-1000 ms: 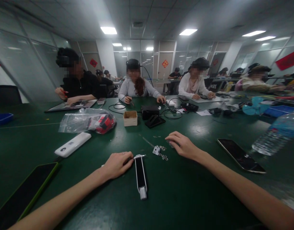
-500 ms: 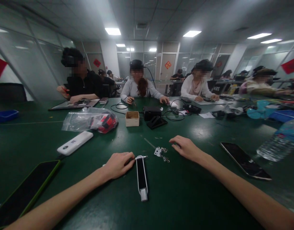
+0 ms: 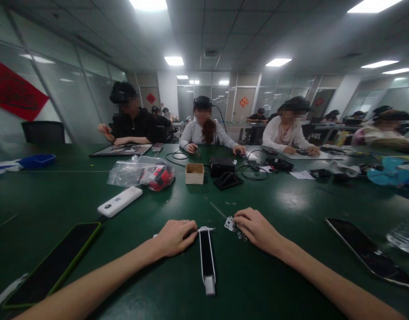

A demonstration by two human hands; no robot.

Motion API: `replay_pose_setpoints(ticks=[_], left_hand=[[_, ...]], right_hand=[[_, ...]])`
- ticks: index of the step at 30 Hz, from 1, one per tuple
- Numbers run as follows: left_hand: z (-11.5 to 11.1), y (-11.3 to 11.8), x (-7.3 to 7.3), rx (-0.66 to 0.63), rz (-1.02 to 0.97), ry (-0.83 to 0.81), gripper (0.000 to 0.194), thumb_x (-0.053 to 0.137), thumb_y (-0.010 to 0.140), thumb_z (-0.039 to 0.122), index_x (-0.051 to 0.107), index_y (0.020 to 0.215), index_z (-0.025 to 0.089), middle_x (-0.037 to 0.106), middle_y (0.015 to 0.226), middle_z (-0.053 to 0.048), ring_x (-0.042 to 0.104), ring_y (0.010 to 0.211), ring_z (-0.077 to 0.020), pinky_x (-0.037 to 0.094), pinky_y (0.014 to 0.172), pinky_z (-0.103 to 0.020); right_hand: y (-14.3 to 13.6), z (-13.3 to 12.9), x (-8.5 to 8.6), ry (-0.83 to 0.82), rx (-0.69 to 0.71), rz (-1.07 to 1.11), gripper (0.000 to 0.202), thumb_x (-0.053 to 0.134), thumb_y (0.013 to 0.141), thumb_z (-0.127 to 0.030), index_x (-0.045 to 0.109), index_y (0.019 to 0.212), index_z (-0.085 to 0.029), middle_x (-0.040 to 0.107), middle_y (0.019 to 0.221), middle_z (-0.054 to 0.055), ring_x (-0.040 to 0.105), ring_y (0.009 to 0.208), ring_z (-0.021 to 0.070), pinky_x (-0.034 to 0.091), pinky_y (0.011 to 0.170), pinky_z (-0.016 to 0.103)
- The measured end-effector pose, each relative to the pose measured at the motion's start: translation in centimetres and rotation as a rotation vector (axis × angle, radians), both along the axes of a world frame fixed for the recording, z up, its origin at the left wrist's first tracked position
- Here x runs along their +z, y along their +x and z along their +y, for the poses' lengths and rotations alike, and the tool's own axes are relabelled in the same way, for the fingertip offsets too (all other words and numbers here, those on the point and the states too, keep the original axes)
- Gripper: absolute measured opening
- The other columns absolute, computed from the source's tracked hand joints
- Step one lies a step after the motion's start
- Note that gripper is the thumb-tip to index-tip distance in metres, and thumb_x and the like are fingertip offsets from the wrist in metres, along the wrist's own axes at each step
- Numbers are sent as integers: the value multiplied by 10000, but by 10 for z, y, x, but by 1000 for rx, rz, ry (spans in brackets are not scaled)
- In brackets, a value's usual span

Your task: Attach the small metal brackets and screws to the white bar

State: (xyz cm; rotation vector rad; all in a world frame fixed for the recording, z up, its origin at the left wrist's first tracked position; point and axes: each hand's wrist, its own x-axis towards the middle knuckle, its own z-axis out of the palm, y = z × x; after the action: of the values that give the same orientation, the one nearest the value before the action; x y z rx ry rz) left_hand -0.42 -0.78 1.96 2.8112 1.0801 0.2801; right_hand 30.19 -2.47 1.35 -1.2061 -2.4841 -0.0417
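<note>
My left hand (image 3: 176, 236) rests on the green table with its fingers curled at the top end of a long black device with a white frame (image 3: 207, 260). A thin metal piece (image 3: 209, 229) crosses that end. Whether the fingers grip it is hidden. To the right, my right hand (image 3: 257, 229) reaches down over a small silver metal plate (image 3: 229, 223) and several little metal rings (image 3: 240, 236). Its fingertips are at the plate's right side, thumb and fingers slightly apart.
Left are a green-edged phone (image 3: 54, 262), a white power bank (image 3: 120, 202) and a plastic bag (image 3: 141, 172). A small box (image 3: 194, 174) and black stand (image 3: 227, 180) lie ahead. Right are another phone (image 3: 367, 251) and a bottle (image 3: 404, 233). People sit opposite.
The view has shifted left and up. My right hand has moved left to the metal plate and now covers some of the rings. My left hand stays by the device.
</note>
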Motion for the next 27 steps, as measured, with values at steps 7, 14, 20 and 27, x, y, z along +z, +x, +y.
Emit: replay_pose_setpoints(ticks=[7, 14, 20, 27], left_hand=[[-6, -1, 3, 24, 19, 19, 137, 411, 920, 293, 525, 926, 216, 621, 792, 12, 579, 662, -137, 384, 594, -230], [-5, 0, 4, 28, 22, 10, 131, 416, 916, 286, 525, 932, 215, 625, 823, 7, 584, 684, -140, 391, 603, -232], [-2, 0, 1, 3, -2, -6, 163, 387, 928, 296, 523, 954, 212, 628, 839, -4, 586, 702, -145, 397, 628, -234], [2, 1, 0, 1, -1, -25, 224, 342, 936, 334, 529, 937, 209, 620, 801, -10, 576, 675, -148, 394, 605, -233]], right_hand=[[-5, 3, -9, 87, 71, 63, 239, 431, 891, -125, 623, 1025, -172, 613, 1004, 107, 568, 874, 202, 498, 719, 333], [6, 5, 2, 257, 17, 85, 199, 412, 899, -164, 608, 921, -135, 607, 915, 106, 553, 828, 202, 454, 715, 328], [37, 13, 19, 279, -189, -100, 143, 467, 831, -167, 602, 805, -127, 602, 816, 96, 529, 740, 204, 400, 660, 317], [53, 16, 28, 121, -393, -265, 159, 461, 838, -198, 601, 816, -125, 604, 804, 97, 536, 743, 210, 391, 657, 304]])
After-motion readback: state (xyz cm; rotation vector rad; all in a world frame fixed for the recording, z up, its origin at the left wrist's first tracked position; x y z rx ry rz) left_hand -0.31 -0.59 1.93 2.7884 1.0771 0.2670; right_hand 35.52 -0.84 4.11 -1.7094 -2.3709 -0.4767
